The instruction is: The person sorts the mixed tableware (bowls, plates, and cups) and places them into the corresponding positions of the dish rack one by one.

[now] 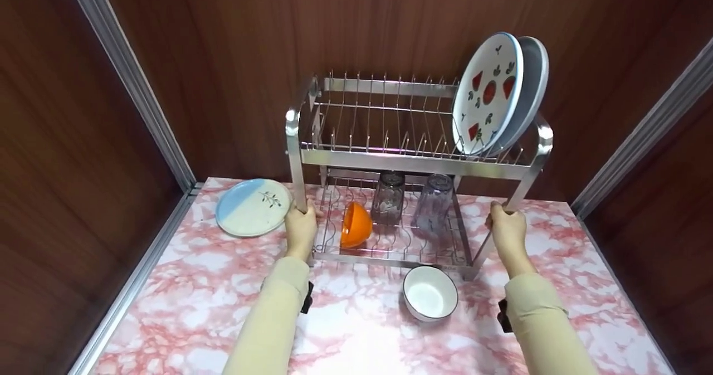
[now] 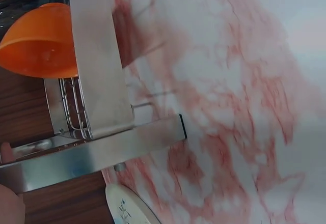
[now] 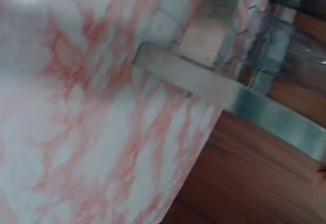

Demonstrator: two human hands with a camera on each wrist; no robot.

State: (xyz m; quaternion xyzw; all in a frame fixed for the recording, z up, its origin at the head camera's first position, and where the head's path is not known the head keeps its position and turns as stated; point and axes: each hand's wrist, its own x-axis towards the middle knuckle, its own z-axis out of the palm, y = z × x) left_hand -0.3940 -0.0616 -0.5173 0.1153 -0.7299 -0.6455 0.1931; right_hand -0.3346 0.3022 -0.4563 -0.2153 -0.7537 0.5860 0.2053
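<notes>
A two-tier metal dish rack (image 1: 412,162) stands in the middle of the head view. My left hand (image 1: 301,229) grips its front left leg, and my right hand (image 1: 508,227) grips the front right leg. On the upper tier two plates lean upright at the right end: a white plate with red fruit prints (image 1: 486,93) and a grey plate (image 1: 529,96) behind it. The lower tier holds an orange bowl (image 1: 356,225) tipped on its side and two upside-down glasses, a dark glass (image 1: 388,199) and a clear glass (image 1: 433,205).
A white bowl (image 1: 430,294) sits upright on the marbled pink tabletop (image 1: 223,319), in front of the rack. Left of the rack lies a blue and cream plate (image 1: 253,208). Brown wooden panels (image 1: 239,46) with metal rails (image 1: 133,74) enclose the back and sides.
</notes>
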